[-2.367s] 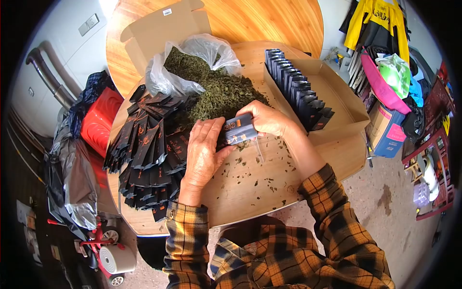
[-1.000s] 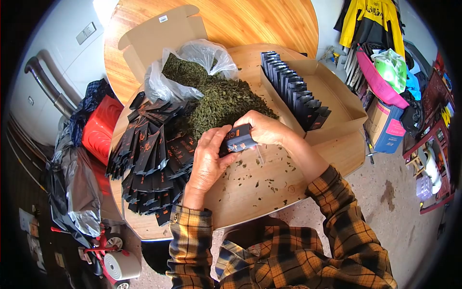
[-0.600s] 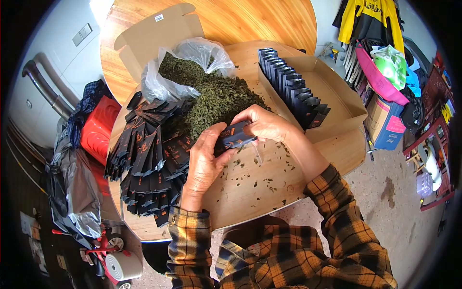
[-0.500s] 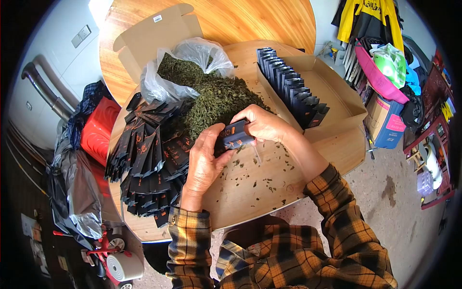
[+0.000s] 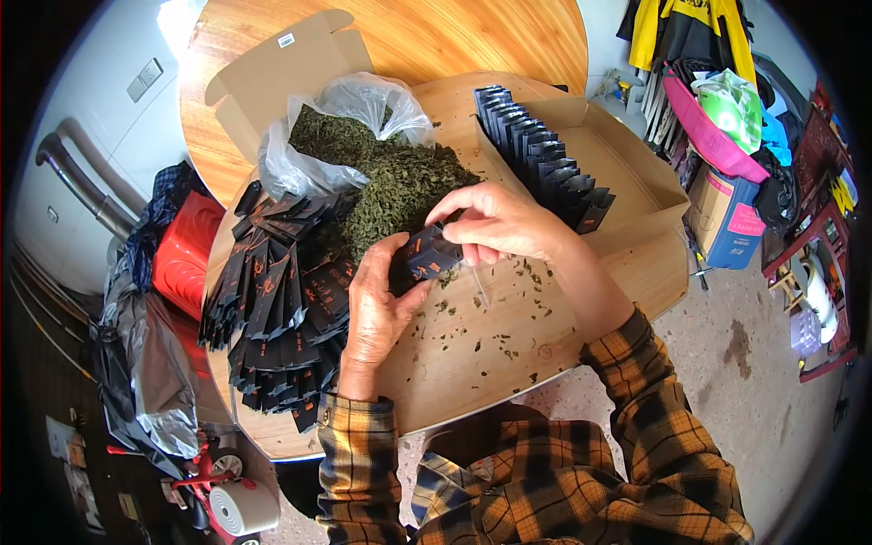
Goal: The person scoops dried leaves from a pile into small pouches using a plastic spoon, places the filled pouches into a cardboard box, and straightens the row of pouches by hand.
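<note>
In front of the leaf pile point(image 5: 409, 191), the left hand point(image 5: 372, 309) clasps a packet point(image 5: 430, 256); the right hand point(image 5: 510, 222) pinches its end in a fingertip grip.

Left fingers point(image 5: 381, 256) and right fingers point(image 5: 480, 231) curl inward, facing each other.

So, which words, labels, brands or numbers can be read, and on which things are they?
No text is readable.
Packet in the left hand: orange print, too small.
Loose packets: orange print, too small.
White label on the cardboard flap: blurred.
Pink label on the blue carton: too small.
Yellow-black jacket: lettering mostly cut off.
</note>
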